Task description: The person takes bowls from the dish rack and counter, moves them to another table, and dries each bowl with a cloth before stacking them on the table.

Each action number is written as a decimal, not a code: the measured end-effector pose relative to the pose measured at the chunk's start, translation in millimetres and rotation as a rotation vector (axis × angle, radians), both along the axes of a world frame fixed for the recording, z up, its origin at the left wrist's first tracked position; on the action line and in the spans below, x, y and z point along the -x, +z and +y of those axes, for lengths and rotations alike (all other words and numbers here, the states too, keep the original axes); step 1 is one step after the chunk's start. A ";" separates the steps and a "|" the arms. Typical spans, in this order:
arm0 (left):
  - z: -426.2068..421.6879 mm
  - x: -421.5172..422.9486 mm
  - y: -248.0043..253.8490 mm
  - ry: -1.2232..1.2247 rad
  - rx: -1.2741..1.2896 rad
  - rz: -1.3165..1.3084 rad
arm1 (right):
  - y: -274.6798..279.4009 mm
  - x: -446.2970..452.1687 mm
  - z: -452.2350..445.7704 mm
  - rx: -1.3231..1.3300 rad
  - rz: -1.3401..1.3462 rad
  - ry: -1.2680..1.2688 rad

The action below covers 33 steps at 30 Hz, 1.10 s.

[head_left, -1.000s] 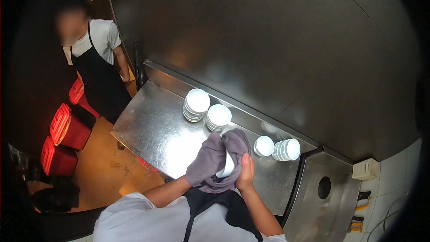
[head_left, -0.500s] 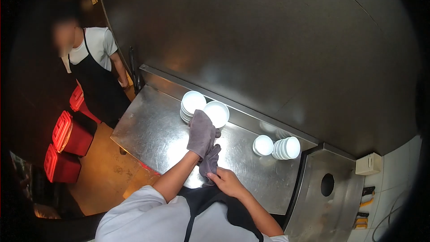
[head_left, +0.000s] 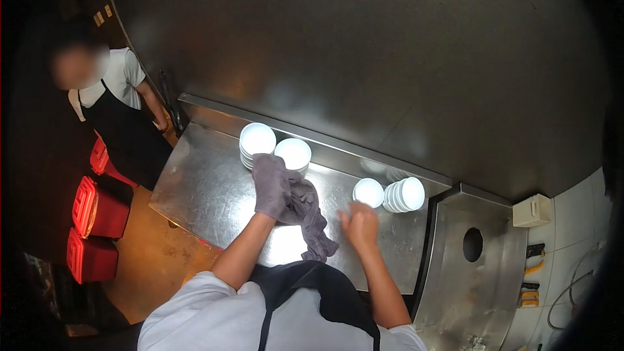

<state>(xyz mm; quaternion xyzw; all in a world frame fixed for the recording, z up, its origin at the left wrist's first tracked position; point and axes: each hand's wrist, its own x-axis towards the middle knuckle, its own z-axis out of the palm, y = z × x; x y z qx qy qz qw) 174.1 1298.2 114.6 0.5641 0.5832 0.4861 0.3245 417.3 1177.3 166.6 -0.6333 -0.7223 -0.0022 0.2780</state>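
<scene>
My left hand (head_left: 268, 185) is wrapped in a grey-purple cloth (head_left: 312, 218), whose loose end hangs to the right over the steel counter. Its fingers are covered; anything else beneath the cloth is hidden. Just beyond it stand a stack of white bowls (head_left: 257, 138) and a second white bowl stack (head_left: 293, 153), partly overlapped by the cloth. My right hand (head_left: 361, 224) is bare, off the cloth, with the thumb apart from loosely bent fingers and nothing visible in it. Close in front of it are a white bowl (head_left: 368, 192) and a tilted row of nested bowls (head_left: 405, 195).
The steel counter (head_left: 208, 162) has a raised back ledge against a dark wall. At right is a steel surface with a round hole (head_left: 472, 245). Red lidded bins (head_left: 104, 208) stand on the floor at left, near a person in a black apron (head_left: 127, 130).
My right hand has let go of the cloth and moved right, towards the right-hand bowls. The cloth's end now hangs loose from my left hand. The view has shifted slightly.
</scene>
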 end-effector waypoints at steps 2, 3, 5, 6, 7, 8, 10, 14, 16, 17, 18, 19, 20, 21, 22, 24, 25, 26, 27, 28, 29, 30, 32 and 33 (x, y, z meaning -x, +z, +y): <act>-20.1 9.5 24.0 -0.111 -0.162 0.195 | -25.6 -27.5 16.3 0.023 -0.148 -0.054; -31.1 9.5 39.3 -0.154 -0.154 0.053 | -39.0 -37.2 23.4 0.031 -0.219 -0.079; -53.4 9.6 70.1 -0.230 -0.133 -0.238 | -75.1 -49.9 26.1 0.205 -0.265 -0.124; -61.9 16.4 77.7 -0.262 -0.151 -0.114 | -80.4 -49.7 23.1 0.293 -0.287 -0.143; -74.0 22.2 87.7 -0.321 -0.069 -0.168 | -86.1 -50.2 18.3 0.275 -0.276 -0.123; -87.2 26.6 108.2 -0.374 0.017 -0.220 | -83.4 -46.0 10.5 0.261 -0.265 -0.101; -104.0 41.6 127.8 -0.491 0.258 -0.682 | -75.7 -37.2 -4.0 0.207 -0.232 -0.082; -122.0 49.1 122.3 -0.379 0.384 -0.974 | -71.3 -31.0 -18.7 0.087 -0.108 -0.103; -128.6 52.8 128.2 -0.516 0.369 -1.032 | -69.0 -31.3 -20.0 0.037 -0.048 -0.111; -131.4 54.1 130.5 -0.585 0.361 -1.062 | -62.0 -30.7 -20.0 0.008 -0.028 -0.108; -133.5 54.9 131.1 -0.656 0.353 -1.092 | -54.8 -30.3 -22.3 -0.020 -0.009 -0.105; -133.9 55.7 130.0 -0.654 0.333 -0.869 | -47.1 -30.4 -26.5 -0.045 0.035 -0.139; -135.1 56.5 131.1 -0.656 0.318 -0.763 | -37.9 -29.9 -29.8 -0.072 0.079 -0.172; -134.6 55.7 132.9 -0.648 0.287 -0.690 | -30.2 -29.7 -33.1 -0.098 0.123 -0.204; -133.2 56.6 136.5 -0.635 0.245 -0.623 | -26.5 -35.1 -39.2 -0.095 0.380 -0.265; -126.1 62.7 147.1 -0.598 0.148 -0.464 | -18.1 -62.4 -57.5 -0.082 0.895 -0.378; -121.5 67.0 153.2 -0.562 0.088 -0.363 | 8.7 -75.5 -72.4 -0.113 1.120 -0.356; -116.4 70.6 161.5 -0.524 0.031 -0.261 | 19.0 -96.0 -86.8 -0.201 1.370 -0.379; -112.0 71.3 167.7 -0.489 -0.023 -0.172 | 26.1 -120.6 -107.5 -0.226 1.483 -0.319; -108.4 67.0 175.1 -0.449 -0.087 -0.061 | 38.0 -135.6 -123.0 -0.361 1.627 -0.282; -105.5 61.5 180.0 -0.415 -0.141 0.029 | 39.0 -155.1 -138.9 -0.475 1.704 -0.302; -106.0 53.2 181.3 -0.406 -0.177 0.086 | 36.1 -169.5 -151.2 -0.536 1.700 -0.361; -110.7 33.1 185.3 -0.415 -0.243 0.176 | 55.2 -165.3 -158.8 -0.561 1.610 -0.384; -116.1 22.3 186.7 -0.434 -0.267 0.199 | 60.8 -150.0 -158.4 -0.522 1.525 -0.354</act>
